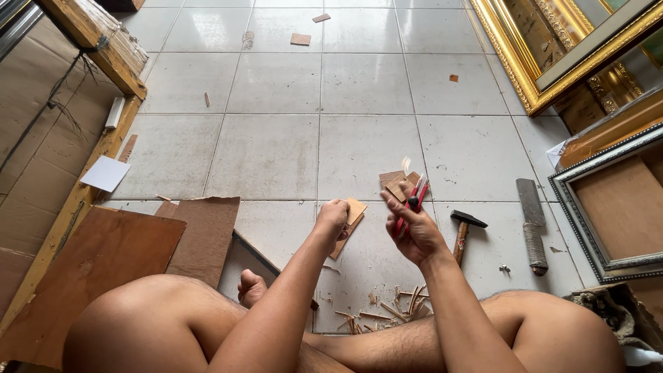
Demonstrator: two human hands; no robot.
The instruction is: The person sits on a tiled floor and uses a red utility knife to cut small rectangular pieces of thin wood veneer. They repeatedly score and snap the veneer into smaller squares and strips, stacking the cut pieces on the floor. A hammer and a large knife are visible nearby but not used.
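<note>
I am looking down from the head camera at a person sitting on a pale tiled floor, bare knees at the near edge and both forearms reaching out over the tiles.

The left hand is closed in a loose fist around a small, thin piece of brown board, which sticks out to the right of the knuckles. A second brown strip shows just below that hand; I cannot tell whether it is part of the same piece.

The right hand is just beside it, to the right, gripping a red utility knife whose tip points up and away from the person. The two hands are close but not touching.

Just beyond the knife, a few small brown offcuts lie on the floor. Near the person's legs, below the hands, sits a scatter of thin wood shavings.

To the right of the right hand lies a hammer with a dark head and wooden handle. Farther right lies a flat metal blade with a wrapped handle.

On the left, sheets of brown board rest on the floor, with a white card beyond them. At the far right, an ornate gilt picture frame leans, and a silver-edged frame lies nearer.
</note>
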